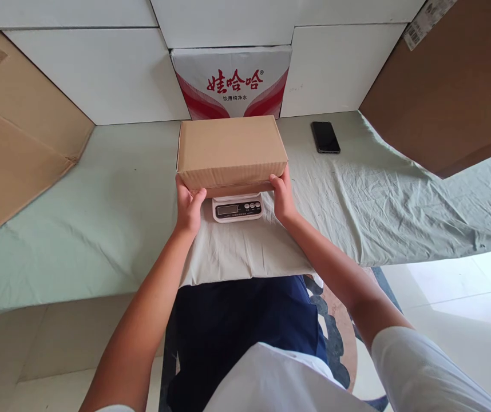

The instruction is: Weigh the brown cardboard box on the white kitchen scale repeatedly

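Observation:
A closed brown cardboard box [232,146] is gripped at its two near corners. My left hand [189,209] holds the left corner, thumb on the front face and fingers hidden along the side and underneath. On the right corner, my right hand [283,194] has its thumb on the front and the other fingers out of sight. Beneath the box is a white kitchen scale [237,209]; only its front panel with a small display and several buttons shows. Whether the box touches the weighing plate cannot be made out.
Pale green cloth [134,229] covers the table. A black phone [325,137] lies to the right. Behind stands a white and red carton [232,80] against white panels [99,74]. Large cardboard pieces flank the table, one at left [22,131] and one at right [451,86].

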Demonstrator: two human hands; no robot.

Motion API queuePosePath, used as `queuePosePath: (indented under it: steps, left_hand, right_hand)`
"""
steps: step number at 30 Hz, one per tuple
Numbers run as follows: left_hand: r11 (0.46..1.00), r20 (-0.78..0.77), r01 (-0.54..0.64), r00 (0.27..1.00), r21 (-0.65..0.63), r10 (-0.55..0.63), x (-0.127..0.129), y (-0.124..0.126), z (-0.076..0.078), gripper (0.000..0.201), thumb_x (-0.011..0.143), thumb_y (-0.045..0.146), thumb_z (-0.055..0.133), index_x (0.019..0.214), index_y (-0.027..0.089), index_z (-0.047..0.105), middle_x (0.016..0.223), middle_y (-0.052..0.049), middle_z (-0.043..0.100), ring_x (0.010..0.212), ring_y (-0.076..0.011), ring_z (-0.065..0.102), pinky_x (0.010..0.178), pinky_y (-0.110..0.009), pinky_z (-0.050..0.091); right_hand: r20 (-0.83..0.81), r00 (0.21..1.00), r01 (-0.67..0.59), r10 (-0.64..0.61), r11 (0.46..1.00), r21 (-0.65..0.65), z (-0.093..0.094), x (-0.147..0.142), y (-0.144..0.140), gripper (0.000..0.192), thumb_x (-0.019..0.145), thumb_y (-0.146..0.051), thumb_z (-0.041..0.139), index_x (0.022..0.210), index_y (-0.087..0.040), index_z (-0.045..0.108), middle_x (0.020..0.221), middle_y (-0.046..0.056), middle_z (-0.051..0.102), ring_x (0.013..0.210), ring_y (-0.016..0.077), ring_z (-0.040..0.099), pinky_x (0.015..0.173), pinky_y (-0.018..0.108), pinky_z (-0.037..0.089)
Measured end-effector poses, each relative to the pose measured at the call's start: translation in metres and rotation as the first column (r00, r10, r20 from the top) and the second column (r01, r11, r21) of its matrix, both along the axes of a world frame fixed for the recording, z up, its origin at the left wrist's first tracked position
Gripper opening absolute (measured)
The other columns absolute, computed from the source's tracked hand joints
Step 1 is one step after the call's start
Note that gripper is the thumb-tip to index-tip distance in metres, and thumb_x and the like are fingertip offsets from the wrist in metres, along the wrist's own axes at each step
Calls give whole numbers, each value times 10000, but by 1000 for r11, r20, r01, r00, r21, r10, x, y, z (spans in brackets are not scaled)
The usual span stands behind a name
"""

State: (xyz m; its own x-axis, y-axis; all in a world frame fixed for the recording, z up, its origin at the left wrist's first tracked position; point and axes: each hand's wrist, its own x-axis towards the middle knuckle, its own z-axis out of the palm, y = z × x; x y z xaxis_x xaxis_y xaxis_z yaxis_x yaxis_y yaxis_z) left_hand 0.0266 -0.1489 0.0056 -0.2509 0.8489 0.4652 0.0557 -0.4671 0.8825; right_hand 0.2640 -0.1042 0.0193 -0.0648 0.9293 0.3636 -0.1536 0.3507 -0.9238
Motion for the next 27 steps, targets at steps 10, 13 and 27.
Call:
queuePosePath:
  steps: [10,13,27]
  left_hand:
    - [987,-91,-158,983,3,158,-5,-1,0,550,817,651,719,1177,261,575,1188,-82,631,1163,-281,613,1144,-469,467]
    - [980,-125,-200,972,-4,198,-9,0,0,502,845,630,681,1165,254,589,1185,-81,609,1172,-286,594,1136,-472,463]
    - [964,-114,-260,961,-51,253,8,-6,-2,534,889,606,662,1270,255,530,1280,-106,606,1221,-275,593,1156,-466,455]
  right_hand:
    - [-1,1000,19,-19,1000,10,-2,-2,0,591,888,-540,525,1454,-374,480,1476,28,600,1430,308,499,1255,560,423]
    - [3,999,34,-34,999,6,-1,-1,0,587,884,-536,524,1447,-374,487,1484,26,588,1441,312,486,1261,575,410]
    - [-11,1000,4,-4,1000,-26,4,-4,-3,630,851,-507,557,1454,-344,481,1544,16,565,1447,298,488,1282,544,415]
